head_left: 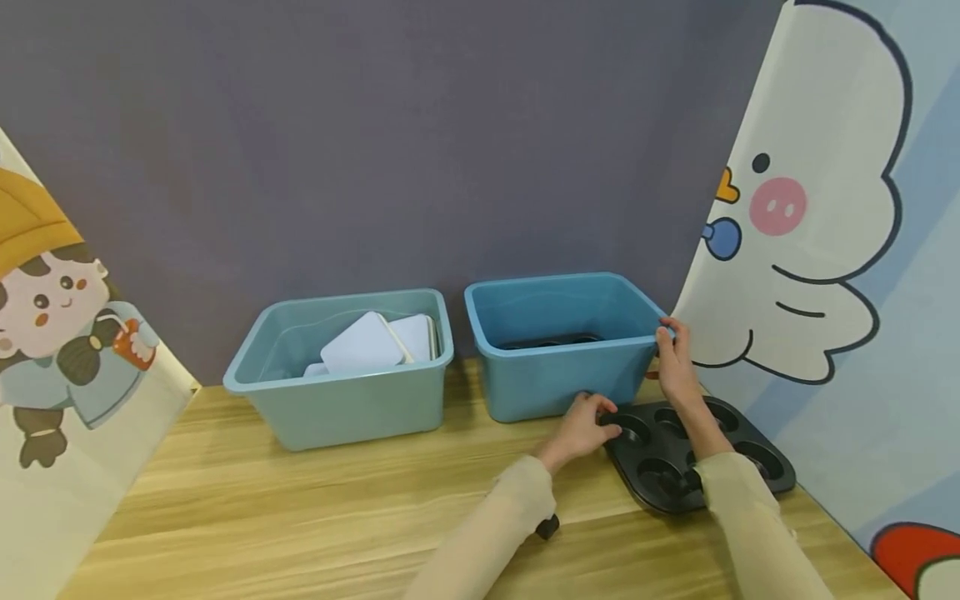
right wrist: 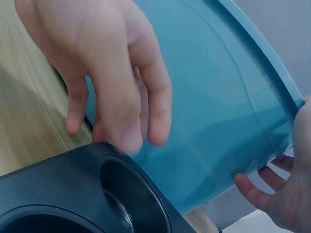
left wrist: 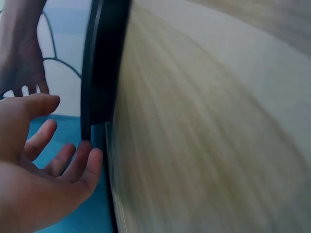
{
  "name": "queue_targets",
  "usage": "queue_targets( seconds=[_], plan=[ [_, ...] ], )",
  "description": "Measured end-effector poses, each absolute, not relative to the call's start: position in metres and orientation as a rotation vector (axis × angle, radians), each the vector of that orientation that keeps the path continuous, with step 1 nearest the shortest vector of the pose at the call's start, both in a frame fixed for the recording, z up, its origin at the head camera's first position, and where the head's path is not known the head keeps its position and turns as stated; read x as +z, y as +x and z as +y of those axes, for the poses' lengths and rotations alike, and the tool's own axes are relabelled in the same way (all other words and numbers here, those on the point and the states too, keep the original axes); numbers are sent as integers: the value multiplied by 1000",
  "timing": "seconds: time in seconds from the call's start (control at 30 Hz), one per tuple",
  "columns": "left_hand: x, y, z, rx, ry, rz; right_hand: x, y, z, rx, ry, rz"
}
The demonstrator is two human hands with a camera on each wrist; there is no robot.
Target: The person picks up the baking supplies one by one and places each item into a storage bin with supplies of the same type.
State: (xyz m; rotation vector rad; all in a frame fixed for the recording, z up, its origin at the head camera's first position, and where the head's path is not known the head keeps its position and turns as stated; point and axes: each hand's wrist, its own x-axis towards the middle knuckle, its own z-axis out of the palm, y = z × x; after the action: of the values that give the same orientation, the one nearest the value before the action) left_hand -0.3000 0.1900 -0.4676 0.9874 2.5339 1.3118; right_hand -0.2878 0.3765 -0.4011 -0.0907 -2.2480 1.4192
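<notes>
A black muffin tin point(head_left: 660, 462) lies on the table in front of a blue plastic bin point(head_left: 558, 375). My left hand point(head_left: 581, 429) is at the tin's near-left corner, just before the bin's front wall. In the left wrist view, its loosely bent fingers point(left wrist: 80, 162) meet the tin's edge, thumb held apart. My right hand point(head_left: 678, 367) holds the bin's front right corner, thumb and fingertips at the rim and lower fingers point(right wrist: 250, 189) against its side. Inside the bin, a dark pan-like thing point(head_left: 555, 341) shows low down, mostly hidden by the front wall.
To the left stands a grey-green bin point(head_left: 360, 410) holding several white, flat-sided pieces point(head_left: 363, 343). A dark grey panel point(head_left: 360, 150) rises behind both bins. Printed side walls point(head_left: 817, 208) flank the wooden table point(head_left: 300, 517), the right one close to the tin.
</notes>
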Motion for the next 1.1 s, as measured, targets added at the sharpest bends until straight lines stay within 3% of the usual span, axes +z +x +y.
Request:
queue_targets(
  seconds=[0.33, 0.73, 1.1],
  plan=[
    [-469, -294, 194, 1016, 911, 2634, -409, -298, 381, 1404, -86, -2247],
    [-463, -297, 182, 980, 940, 2607, -381, -276, 357, 1452, -73, -2257],
    [-462, -303, 155, 991, 921, 2553, -409, -294, 387, 1463, -52, -2249]
  ],
)
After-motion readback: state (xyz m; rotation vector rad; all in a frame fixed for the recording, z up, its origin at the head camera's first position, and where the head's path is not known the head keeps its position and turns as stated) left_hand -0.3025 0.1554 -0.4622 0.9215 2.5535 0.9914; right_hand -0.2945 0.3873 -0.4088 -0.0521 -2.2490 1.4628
